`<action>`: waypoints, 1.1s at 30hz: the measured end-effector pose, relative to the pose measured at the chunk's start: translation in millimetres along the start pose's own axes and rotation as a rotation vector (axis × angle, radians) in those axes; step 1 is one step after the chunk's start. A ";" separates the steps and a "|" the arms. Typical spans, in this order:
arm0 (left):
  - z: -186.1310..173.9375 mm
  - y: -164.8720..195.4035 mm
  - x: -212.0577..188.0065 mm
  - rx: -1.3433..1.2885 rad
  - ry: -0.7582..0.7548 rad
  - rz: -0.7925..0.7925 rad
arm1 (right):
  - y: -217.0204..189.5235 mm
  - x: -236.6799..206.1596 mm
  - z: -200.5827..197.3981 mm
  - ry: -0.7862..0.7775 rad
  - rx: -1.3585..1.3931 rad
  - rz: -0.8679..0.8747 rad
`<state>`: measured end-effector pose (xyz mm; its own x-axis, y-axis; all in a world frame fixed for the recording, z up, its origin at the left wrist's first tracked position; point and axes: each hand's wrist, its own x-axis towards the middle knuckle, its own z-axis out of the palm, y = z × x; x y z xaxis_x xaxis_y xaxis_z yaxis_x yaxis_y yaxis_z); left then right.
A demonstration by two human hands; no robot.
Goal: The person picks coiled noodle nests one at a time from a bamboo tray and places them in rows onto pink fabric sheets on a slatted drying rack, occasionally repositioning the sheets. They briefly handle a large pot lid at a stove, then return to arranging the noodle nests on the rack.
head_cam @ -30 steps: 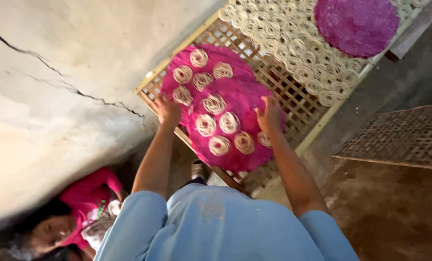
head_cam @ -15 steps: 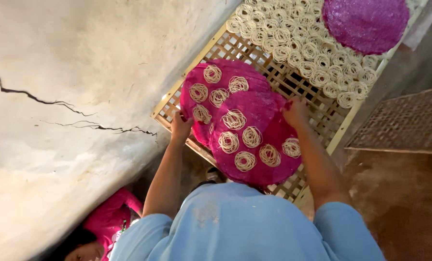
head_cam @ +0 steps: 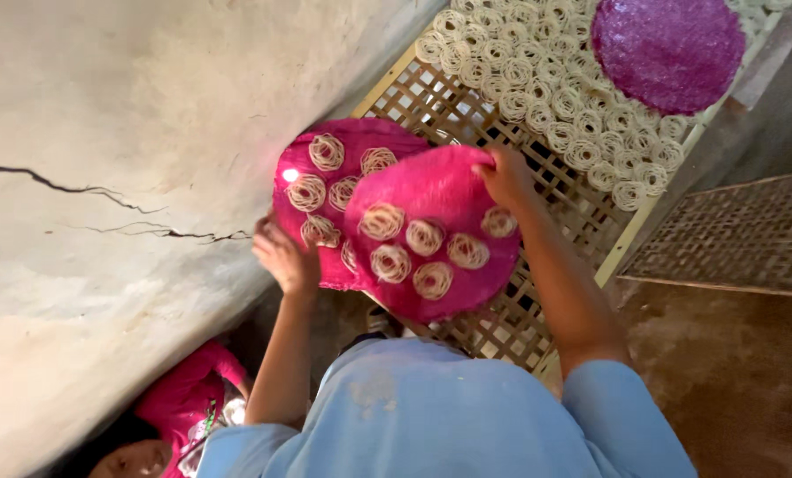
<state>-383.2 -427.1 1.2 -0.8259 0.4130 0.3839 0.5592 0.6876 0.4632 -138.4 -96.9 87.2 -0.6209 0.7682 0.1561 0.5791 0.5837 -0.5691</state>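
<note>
The right hand [head_cam: 505,174] grips the far edge of a round pink woven mat [head_cam: 431,232], fingers curled tight over the rim, and holds the mat tilted above a pale wooden lattice drying rack [head_cam: 431,93]. Several small coils of pale noodle string [head_cam: 424,236] sit on this mat, just below and to the left of the right hand.

The left hand [head_cam: 285,257] is raised with its fingers spread and half open. Its fingertips lie at the near left edge of a second round pink woven mat [head_cam: 325,190], which sits partly under the first mat and carries its own noodle coils. Whether the left hand actually grips this edge or only touches it cannot be told.

Beyond the right hand, the far part of the rack is covered with many more pale noodle coils [head_cam: 546,97] packed close together, and a round purple woven mat [head_cam: 668,51] lies on top of them, well apart from both hands. To the left of the left hand runs a rough grey plastered wall [head_cam: 104,159] with a dark crack across it. To the right of the right arm lies a brown woven lattice panel [head_cam: 732,235] on an earthy floor. Below the left arm, another person in a pink garment [head_cam: 183,403] shows low down by the wall.
</note>
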 end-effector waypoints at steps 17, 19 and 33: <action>38.5 95.4 -9.9 -1.091 -0.697 -0.179 | -60.4 -89.4 81.4 -0.194 0.722 -0.011; 36.7 109.0 -16.6 -1.262 -0.794 -0.278 | -68.6 -94.8 80.4 -0.165 0.871 0.022; 56.4 93.9 22.7 -1.333 -0.823 -0.186 | -94.7 -50.8 77.1 -0.016 0.537 0.064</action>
<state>-353.6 -319.5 8.4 -0.4508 0.8897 -0.0721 -0.2576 -0.0523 0.9648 -202.5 -211.5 70.9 -0.6038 0.7912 0.0971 0.2676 0.3159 -0.9103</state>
